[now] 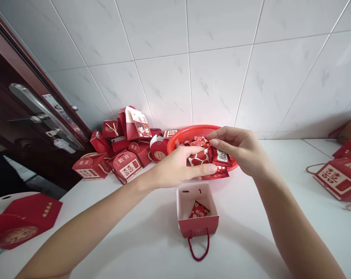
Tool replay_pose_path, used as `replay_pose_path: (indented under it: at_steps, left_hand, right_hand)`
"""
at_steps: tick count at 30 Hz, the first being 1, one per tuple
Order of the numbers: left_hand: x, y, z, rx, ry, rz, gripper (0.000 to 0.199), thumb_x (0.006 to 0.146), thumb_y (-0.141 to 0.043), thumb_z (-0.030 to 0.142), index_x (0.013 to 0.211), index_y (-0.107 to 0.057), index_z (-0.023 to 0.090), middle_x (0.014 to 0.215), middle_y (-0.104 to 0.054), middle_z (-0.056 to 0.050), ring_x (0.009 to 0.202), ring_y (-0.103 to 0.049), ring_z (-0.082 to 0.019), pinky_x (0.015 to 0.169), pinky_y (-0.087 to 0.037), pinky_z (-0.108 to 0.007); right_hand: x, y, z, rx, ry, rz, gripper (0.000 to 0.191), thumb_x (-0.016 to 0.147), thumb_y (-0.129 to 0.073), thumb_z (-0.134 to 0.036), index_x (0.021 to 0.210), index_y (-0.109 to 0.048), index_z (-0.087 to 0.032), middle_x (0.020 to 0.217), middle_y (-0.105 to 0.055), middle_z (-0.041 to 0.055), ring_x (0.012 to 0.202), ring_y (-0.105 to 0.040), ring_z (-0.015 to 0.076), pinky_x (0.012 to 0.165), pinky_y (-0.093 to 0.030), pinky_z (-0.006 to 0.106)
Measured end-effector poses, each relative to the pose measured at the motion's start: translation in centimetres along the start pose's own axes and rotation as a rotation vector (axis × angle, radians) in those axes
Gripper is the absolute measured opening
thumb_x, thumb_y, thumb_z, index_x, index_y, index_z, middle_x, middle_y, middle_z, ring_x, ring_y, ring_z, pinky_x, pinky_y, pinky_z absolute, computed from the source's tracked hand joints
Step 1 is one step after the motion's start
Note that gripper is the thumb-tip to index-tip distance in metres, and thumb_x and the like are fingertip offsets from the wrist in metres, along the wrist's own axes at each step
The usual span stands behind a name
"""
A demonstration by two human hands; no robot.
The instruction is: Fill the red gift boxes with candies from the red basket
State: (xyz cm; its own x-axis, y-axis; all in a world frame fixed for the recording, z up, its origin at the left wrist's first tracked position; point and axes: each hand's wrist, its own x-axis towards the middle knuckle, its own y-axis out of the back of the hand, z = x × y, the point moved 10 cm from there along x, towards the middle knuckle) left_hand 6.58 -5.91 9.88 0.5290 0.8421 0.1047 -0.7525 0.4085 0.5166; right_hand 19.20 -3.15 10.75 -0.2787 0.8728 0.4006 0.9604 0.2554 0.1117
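Observation:
My left hand [175, 166] is closed around several shiny red snack packets, one of them a packet with a heart pattern [199, 158]. My right hand [239, 149] pinches at the top of a red packet with a white label [222, 156], its thumb and forefinger close together; exactly what lies between the fingertips is partly hidden. Both hands are over the front of a red plastic basket [175, 141] holding more red packets. Below them stands an open red gift box [198, 225] with a dark red cord handle. One small red packet [199, 210] lies inside the box.
Several closed red gift boxes [126, 166] are heaped left of the basket against the tiled wall [164, 89]. Another box [24, 221] is at the near left, and more boxes [341, 178] stand at the right. A dark door [33, 104] with a metal handle is at left.

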Motion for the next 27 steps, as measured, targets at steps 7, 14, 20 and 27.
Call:
replay_pose_path:
  at_steps: [7,14,20,27]
  left_hand:
    - [0.0,0.8,-1.1,-0.214,-0.014,0.159,0.04,0.084,-0.08,0.045,0.113,-0.076,0.018,0.109,-0.078,-0.009,0.109,-0.071,-0.03,0.099,-0.054,-0.045]
    - [-1.9,2.3,-2.6,-0.203,0.015,0.353,0.049,0.084,-0.081,0.045,0.125,-0.072,0.02,0.119,-0.077,-0.01,0.115,-0.069,-0.031,0.1,-0.055,-0.044]
    - [-2.4,1.2,-1.8,-0.182,-0.031,0.306,0.036,0.089,-0.075,0.046,0.115,-0.074,0.02,0.109,-0.076,-0.006,0.102,-0.071,-0.025,0.087,-0.059,-0.035]
    - [-4.5,3.8,-3.0,-0.27,0.026,0.369,0.022,0.091,-0.059,0.032,0.079,-0.07,0.017,0.078,-0.069,-0.003,0.072,-0.065,-0.017,0.065,-0.054,-0.027]
  right_hand:
    - [-0.3,0.3,-0.2,-0.042,0.037,0.14,0.02,0.084,-0.078,-0.036,0.094,-0.076,-0.018,0.093,-0.079,0.0072,0.084,-0.073,0.0209,0.071,-0.059,0.032]
    - [-0.5,-0.5,-0.9,-0.119,0.056,0.048,0.019,0.086,-0.075,-0.031,0.099,-0.078,-0.018,0.099,-0.08,0.0079,0.09,-0.074,0.0226,0.078,-0.06,0.037]
    - [-1.0,-1.1,-1.4,-0.261,0.027,-0.033,0.015,0.087,-0.07,-0.026,0.096,-0.079,-0.019,0.092,-0.079,0.0063,0.082,-0.072,0.0209,0.07,-0.057,0.034]
    - [-1.7,-0.9,-2.2,-0.278,0.027,-0.027,0.008,0.086,-0.068,-0.023,0.086,-0.075,-0.018,0.083,-0.074,0.004,0.074,-0.068,0.0178,0.061,-0.053,0.029]
